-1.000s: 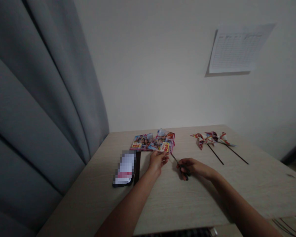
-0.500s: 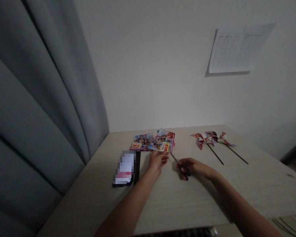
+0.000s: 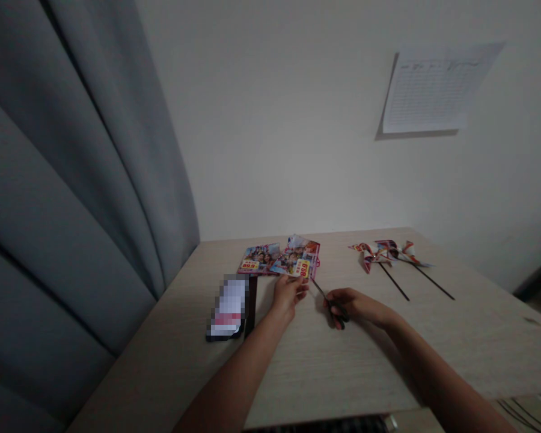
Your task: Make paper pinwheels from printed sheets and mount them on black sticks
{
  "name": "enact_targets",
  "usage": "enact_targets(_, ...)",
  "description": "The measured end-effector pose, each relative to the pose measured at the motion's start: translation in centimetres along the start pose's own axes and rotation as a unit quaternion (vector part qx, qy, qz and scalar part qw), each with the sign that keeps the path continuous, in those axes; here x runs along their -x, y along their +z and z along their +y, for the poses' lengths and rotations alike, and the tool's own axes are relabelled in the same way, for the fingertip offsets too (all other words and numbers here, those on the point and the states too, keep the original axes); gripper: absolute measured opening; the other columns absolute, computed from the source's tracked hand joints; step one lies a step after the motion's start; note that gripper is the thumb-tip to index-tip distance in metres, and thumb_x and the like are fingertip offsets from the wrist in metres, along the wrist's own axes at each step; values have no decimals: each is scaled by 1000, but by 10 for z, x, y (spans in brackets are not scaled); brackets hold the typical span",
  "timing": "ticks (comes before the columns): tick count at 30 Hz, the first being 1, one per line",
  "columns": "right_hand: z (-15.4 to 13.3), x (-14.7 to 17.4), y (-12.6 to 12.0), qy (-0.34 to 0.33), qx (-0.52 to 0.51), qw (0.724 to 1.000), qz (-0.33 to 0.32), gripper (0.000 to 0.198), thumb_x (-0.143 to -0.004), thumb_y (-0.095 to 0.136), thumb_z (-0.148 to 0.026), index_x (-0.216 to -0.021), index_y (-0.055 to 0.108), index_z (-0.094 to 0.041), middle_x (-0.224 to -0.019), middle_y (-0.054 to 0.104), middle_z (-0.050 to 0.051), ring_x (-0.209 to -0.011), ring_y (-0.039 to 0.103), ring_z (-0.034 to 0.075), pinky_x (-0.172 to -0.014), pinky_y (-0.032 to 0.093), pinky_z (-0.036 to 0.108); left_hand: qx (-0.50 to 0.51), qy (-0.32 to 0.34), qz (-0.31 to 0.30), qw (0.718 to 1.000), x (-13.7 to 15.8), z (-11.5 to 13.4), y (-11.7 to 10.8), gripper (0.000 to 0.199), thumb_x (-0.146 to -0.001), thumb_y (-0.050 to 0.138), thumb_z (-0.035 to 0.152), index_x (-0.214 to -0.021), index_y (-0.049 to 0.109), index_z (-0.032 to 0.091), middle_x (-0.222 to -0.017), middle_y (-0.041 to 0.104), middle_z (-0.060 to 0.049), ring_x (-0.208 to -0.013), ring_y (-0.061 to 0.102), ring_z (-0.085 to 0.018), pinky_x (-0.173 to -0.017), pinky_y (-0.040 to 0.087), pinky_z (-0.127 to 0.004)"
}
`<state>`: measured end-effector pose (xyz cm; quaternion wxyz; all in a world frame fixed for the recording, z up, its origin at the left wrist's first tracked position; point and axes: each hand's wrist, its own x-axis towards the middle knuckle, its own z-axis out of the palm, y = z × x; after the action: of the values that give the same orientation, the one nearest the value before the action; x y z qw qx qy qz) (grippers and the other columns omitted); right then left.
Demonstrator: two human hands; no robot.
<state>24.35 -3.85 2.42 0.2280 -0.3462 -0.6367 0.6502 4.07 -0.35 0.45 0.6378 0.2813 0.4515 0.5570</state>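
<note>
My left hand (image 3: 289,292) grips the near edge of a colourful printed sheet of paper (image 3: 293,258), which carries a yellow price label. In my right hand (image 3: 349,304) is a pair of black-handled scissors (image 3: 338,313), its fingers wrapped round the loops. The blades point up and left, with their tips at the sheet's lower right corner. Whether they touch the paper I cannot tell. To the left of the held sheet lies another printed leaflet (image 3: 259,258), partly covered by it.
A pixelated phone (image 3: 228,307) lies on the table (image 3: 324,373), left of my left forearm, with a dark strip (image 3: 250,304) beside it. Two paper pinwheels (image 3: 374,255) on black sticks (image 3: 394,282) lie to the right. A grey curtain (image 3: 94,180) borders the left side.
Almost nothing differs. Both hands, the sheet and the scissors stay in nearly the same place, with only a tiny shift of the scissor handles.
</note>
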Motion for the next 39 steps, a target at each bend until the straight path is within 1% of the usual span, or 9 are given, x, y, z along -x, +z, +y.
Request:
enact_targets(7, -5, 1, 4, 16, -12, 1000, 20, 30, -75, 68, -37, -90, 56, -14, -65, 62, 0, -56, 59, 13, -57, 39, 27, -2, -2, 1, 1000, -1, -1, -1, 21, -73, 77, 13, -87, 60, 14, -76, 71, -4, -53, 63, -9, -50, 44, -18)
enact_targets(16, 0, -2, 2, 19, -13, 1000, 16, 34, -75, 70, -41, -91, 57, -13, -63, 60, 0, -57, 59, 14, -56, 36, 27, -3, 0, 1, 1000, -2, -1, -2, 25, -70, 81, 17, -85, 60, 15, -75, 71, -4, -52, 61, -8, -50, 43, -18)
enact_targets(21, 2, -2, 2, 8, -14, 1000, 22, 35, -76, 71, -41, -92, 58, -13, -62, 59, -2, -55, 58, 14, -56, 35, 27, -5, 1, 1, 1000, -2, -1, -1, 24, -71, 81, 17, -85, 61, 14, -75, 71, -4, -51, 60, -7, -49, 43, -18)
enact_targets(28, 6, -3, 4, -2, -49, 998, 33, 39, -76, 72, -45, -94, 59, -13, -64, 58, -2, -56, 59, 14, -58, 39, 28, -8, 2, 9, 1000, -3, -2, -2, 21, -72, 78, 14, -85, 61, 14, -76, 71, -4, -49, 57, -6, -48, 42, -18)
enact_targets(35, -3, -3, 8, -5, -34, 998, 45, 44, -76, 72, -50, -93, 59, -12, -63, 59, -1, -57, 58, 14, -57, 39, 29, -12, 1, 0, 1000, -3, -5, -1, 25, -69, 81, 17, -83, 60, 14, -74, 70, -2, -47, 54, -5, -46, 39, -17)
enact_targets(39, -5, -4, 10, -8, -44, 998, 53, 46, -73, 75, -51, -92, 59, -13, -62, 57, -2, -56, 58, 14, -58, 41, 29, -13, 3, -2, 1000, -3, -6, 0, 23, -71, 79, 17, -83, 60, 15, -75, 71, -3, -47, 54, -5, -46, 39, -17)
